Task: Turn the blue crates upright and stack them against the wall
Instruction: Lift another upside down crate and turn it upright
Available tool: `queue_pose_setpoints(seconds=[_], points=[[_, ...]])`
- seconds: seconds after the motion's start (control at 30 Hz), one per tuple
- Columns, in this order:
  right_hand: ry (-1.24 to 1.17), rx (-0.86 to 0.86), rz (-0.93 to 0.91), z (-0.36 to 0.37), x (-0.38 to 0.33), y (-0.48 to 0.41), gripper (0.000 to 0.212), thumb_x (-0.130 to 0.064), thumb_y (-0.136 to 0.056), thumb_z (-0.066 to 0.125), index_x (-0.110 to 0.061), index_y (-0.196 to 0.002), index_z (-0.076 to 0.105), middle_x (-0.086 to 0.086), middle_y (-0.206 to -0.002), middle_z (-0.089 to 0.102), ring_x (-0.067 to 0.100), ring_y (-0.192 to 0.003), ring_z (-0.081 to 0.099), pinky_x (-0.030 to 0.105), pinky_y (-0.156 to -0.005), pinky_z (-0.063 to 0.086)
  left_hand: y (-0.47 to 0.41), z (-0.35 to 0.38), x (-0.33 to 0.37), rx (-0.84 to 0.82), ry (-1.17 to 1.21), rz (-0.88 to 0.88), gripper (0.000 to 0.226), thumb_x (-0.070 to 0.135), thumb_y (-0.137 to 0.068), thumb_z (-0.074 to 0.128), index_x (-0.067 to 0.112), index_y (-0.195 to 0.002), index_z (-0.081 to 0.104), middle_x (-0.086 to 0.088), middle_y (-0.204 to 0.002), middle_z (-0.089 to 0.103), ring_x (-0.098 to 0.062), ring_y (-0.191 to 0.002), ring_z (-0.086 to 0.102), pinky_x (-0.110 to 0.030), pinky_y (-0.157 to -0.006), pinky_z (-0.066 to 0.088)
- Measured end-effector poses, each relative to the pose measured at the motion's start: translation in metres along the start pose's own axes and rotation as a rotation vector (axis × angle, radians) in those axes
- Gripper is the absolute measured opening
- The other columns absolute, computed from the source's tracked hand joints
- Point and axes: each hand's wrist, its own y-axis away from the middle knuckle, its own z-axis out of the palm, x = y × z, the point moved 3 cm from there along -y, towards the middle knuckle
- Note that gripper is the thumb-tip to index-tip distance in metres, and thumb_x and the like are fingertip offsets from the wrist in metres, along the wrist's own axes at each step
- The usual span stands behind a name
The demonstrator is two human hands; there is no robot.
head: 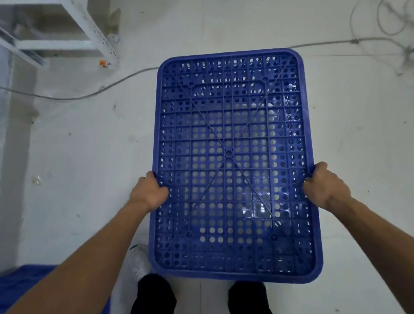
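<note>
We grip the crate (237, 161) by its long edges, left hand (149, 192) and right hand (325, 186) clamped on opposite sides, its perforated base facing us above the floor (374, 153). The pale, scuffed floor carries cables (120, 82); a white rack (70, 4) stands far left, something blue (9, 288) lies near left.

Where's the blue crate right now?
In the head view the blue crate is centre frame, held above the floor with its perforated base facing the camera, left hand and right hand gripping its long edges.

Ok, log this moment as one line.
crate: held, ribbed base facing camera | left hand: gripping left edge | right hand: gripping right edge | stacked: not yet
</note>
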Motion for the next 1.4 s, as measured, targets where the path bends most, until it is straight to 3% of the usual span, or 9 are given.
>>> queue_pose_setpoints(seconds=[0.17,0.33,0.57,0.77,0.9,1.03,1.1,1.27,1.4], points=[[-0.022,0.029,0.001,-0.016,0.032,0.003,0.017,-0.018,-0.096,0.045,-0.006,-0.103,0.035,0.012,-0.093,0.052,0.033,-0.082,0.052,0.037,-0.071,0.038,0.002,0.020,0.034,-0.038,0.050,-0.041,0.072,0.044,-0.071,0.059,0.014,-0.135,0.044,-0.012,-0.128,0.056,-0.030,-0.105,0.061,-0.043,-0.092,0.054],[-0.051,0.042,-0.017,-0.025,0.045,0.007,0.020,-0.020,-0.097,0.045,-0.006,-0.107,0.037,0.009,-0.092,0.052,0.031,-0.079,0.051,0.037,-0.070,0.038,0.003,0.039,0.049,-0.030,-0.044,-0.084,0.091,0.046,-0.084,0.066,0.012,-0.152,0.018,-0.019,-0.150,0.033,-0.039,-0.127,0.049,-0.046,-0.104,0.046],[-0.101,0.046,-0.089,-0.023,0.029,0.028,0.035,-0.032,-0.099,0.048,-0.009,-0.125,0.044,0.006,-0.097,0.060,0.029,-0.082,0.057,0.036,-0.070,0.043,0.007,0.039,0.034,-0.053,-0.015,-0.089,0.096,0.050,-0.083,0.065,0.015,-0.154,0.013,-0.016,-0.151,0.030,-0.038,-0.125,0.051,-0.045,-0.101,0.046],[-0.179,0.097,-0.173,-0.024,-0.020,0.068,0.027,-0.036,-0.096,0.054,-0.014,-0.110,0.048,0.004,-0.089,0.063,0.025,-0.074,0.057,0.034,-0.064,0.043,-0.009,0.031,-0.009,-0.030,0.041,-0.015,0.092,0.064,-0.066,0.048,0.015,-0.143,0.042,-0.013,-0.142,0.052,-0.032,-0.113,0.062,-0.046,-0.097,0.053],[-0.262,0.124,-0.267,-0.024,-0.058,0.095,0.019,-0.036,-0.099,0.050,-0.017,-0.096,0.049,-0.003,-0.073,0.061,0.013,-0.063,0.056,0.032,-0.057,0.043,0.059,0.007,0.025,-0.011,0.054,0.101,0.056,0.039,-0.096,0.054,0.015,-0.146,0.045,-0.007,-0.141,0.054,-0.019,-0.101,0.059,-0.025,-0.088,0.043],[-0.309,0.149,-0.342,-0.018,-0.092,0.111,0.016,-0.030,-0.101,0.047,-0.018,-0.091,0.049,0.001,-0.066,0.061,0.018,-0.058,0.058,0.036,-0.059,0.046,0.092,-0.003,0.030,-0.033,0.171,0.248,0.030,0.030,-0.101,0.053,0.021,-0.129,0.060,0.003,-0.127,0.064,-0.012,-0.106,0.060,-0.026,-0.093,0.048],[-0.339,0.138,-0.370,-0.013,-0.108,0.116,0.016,-0.028,-0.100,0.047,-0.018,-0.088,0.049,0.003,-0.065,0.060,0.020,-0.056,0.057,0.037,-0.057,0.046,0.106,-0.012,0.032,-0.024,0.205,0.308,0.023,0.030,-0.101,0.053,0.024,-0.120,0.064,0.008,-0.115,0.067,-0.004,-0.099,0.061,-0.021,-0.086,0.047],[-0.410,0.042,-0.437,0.003,-0.152,0.131,0.017,-0.030,-0.101,0.048,-0.019,-0.087,0.049,0.008,-0.070,0.060,0.029,-0.061,0.061,0.044,-0.061,0.050,0.134,-0.034,0.035,0.039,0.322,0.415,0.013,0.035,-0.098,0.058,0.028,-0.103,0.068,0.017,-0.099,0.067,0.005,-0.090,0.061,-0.012,-0.077,0.046],[-0.426,-0.022,-0.483,0.020,-0.195,0.145,0.016,-0.032,-0.100,0.049,-0.022,-0.088,0.051,0.003,-0.067,0.061,0.026,-0.060,0.063,0.048,-0.062,0.054,0.145,-0.038,0.029,0.069,0.354,0.493,0.027,0.052,-0.086,0.067,0.031,-0.101,0.063,0.014,-0.099,0.063,-0.001,-0.088,0.061,-0.021,-0.078,0.052]])
